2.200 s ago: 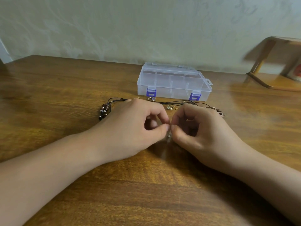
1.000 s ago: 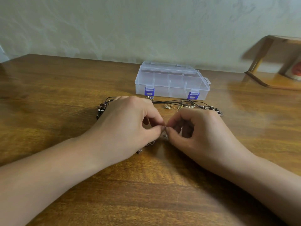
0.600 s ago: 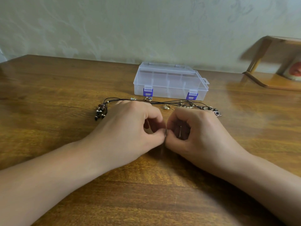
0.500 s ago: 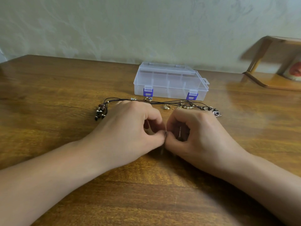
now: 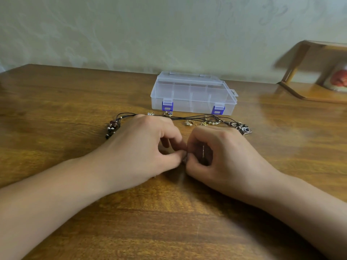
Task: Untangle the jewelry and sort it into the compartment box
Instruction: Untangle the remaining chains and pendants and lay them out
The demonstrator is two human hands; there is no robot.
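My left hand (image 5: 142,147) and right hand (image 5: 221,152) meet fingertip to fingertip, both pinching a small metal piece (image 5: 185,158) just above the table (image 5: 56,109). Risk: tugging could tighten the knot — or drag the black cord (image 5: 187,117), thin and limp, off its beaded end (image 5: 112,127). Gold rings (image 5: 188,123) are small, hard and liable to roll. The compartment box (image 5: 193,92) — clear plastic, blue latches — sits closed beyond.

Compartment box (image 5: 193,94) at table (image 5: 56,109) rear-centre; jewelry tangle (image 5: 206,121) just before it; left hand (image 5: 142,147) and right hand (image 5: 223,154) nearer, side by side.
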